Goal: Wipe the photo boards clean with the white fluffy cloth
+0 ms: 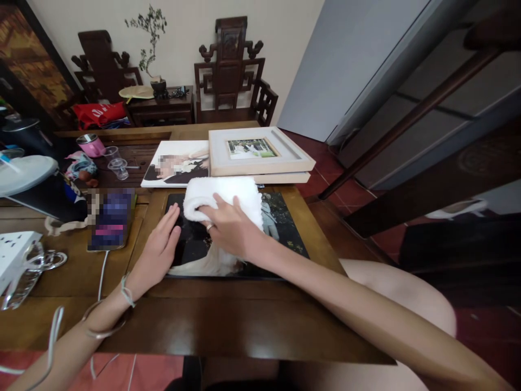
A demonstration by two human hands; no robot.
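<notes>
A dark glossy photo print (285,228) lies flat on the wooden table (228,320) in front of me. My right hand (230,228) presses a folded white cloth (228,198) onto the print, fingers curled over the cloth's near edge. My left hand (158,250) lies flat with fingers stretched out on the print's left edge, holding nothing. A ring shows on my right hand and thin bracelets on my left wrist.
Behind the print lie a second photo print (175,168) and a stack of framed pictures (260,155). A phone (110,220) with a cable, a white power strip (16,247), cups (116,162) and clutter sit to the left. Carved chairs (232,76) stand at the back.
</notes>
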